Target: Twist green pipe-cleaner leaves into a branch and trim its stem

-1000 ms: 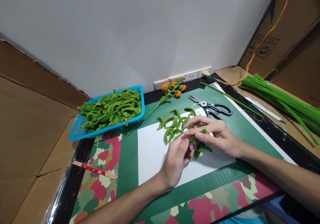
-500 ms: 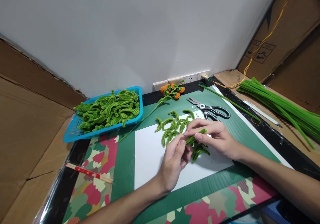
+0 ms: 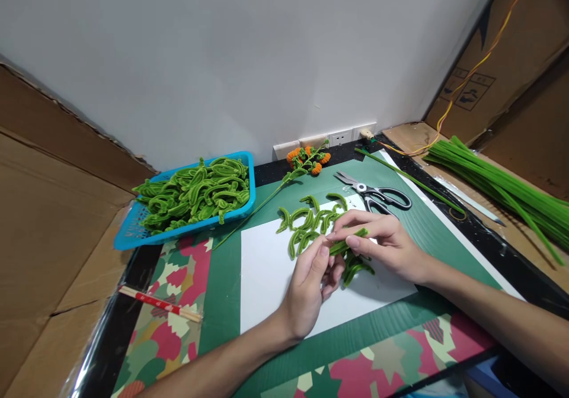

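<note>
Over a white sheet (image 3: 271, 285), my left hand (image 3: 311, 279) and my right hand (image 3: 384, 241) meet with their fingertips close together. Both pinch a fuzzy green piece (image 3: 342, 247), the left at its near end and the right along its upper part. Several curved green pieces (image 3: 306, 223) lie on the sheet behind my hands, and more (image 3: 355, 272) lie just below my right hand, partly hidden by it.
A blue basket (image 3: 186, 229) heaped with green pieces stands at the left. Scissors (image 3: 373, 193) and an orange-flowered stem (image 3: 293, 176) lie behind the sheet. Long green stems (image 3: 498, 179) rest at the right. Wrapped chopsticks (image 3: 160, 303) are at the left.
</note>
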Motion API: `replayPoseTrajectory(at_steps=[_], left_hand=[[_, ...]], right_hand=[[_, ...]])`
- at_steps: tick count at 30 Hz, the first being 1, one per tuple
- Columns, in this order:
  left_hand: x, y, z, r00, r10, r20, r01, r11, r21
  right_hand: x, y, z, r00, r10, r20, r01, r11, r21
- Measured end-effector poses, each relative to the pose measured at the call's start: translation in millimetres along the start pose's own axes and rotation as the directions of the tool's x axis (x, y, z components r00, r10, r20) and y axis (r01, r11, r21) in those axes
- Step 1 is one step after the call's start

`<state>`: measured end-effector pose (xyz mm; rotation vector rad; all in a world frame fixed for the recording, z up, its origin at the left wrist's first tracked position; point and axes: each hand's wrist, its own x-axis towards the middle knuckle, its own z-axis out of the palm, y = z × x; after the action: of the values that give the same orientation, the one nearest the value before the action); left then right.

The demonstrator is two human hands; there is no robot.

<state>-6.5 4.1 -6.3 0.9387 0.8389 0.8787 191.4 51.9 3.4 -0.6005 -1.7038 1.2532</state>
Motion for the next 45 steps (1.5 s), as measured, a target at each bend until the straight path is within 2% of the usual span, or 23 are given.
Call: replayPoseTrajectory(at_steps=[18, 25, 45], left_hand=[[0.2, -0.1, -0.4, 0.999, 0.040, 0.031, -0.040, 0.999, 0.015], [0.1, -1.1, 0.5, 0.998, 0.067, -0.014, -0.066, 0.997, 0.030], [2.3, -3.1, -1.0, 0.998, 0.068, 0.007, -0.068, 0.998, 0.008]], right_hand=[[-0.1, 1.5, -0.2, 1.000, -0.006, 0.016, 0.006, 1.000, -0.007], [-0.1, 1.6, 0.2, 1.000, -0.009, 0.006, 0.009, 1.000, -0.012], [0.5, 0.0, -0.9, 1.000, -0.012, 0.000, 0.012, 1.000, -0.016]])
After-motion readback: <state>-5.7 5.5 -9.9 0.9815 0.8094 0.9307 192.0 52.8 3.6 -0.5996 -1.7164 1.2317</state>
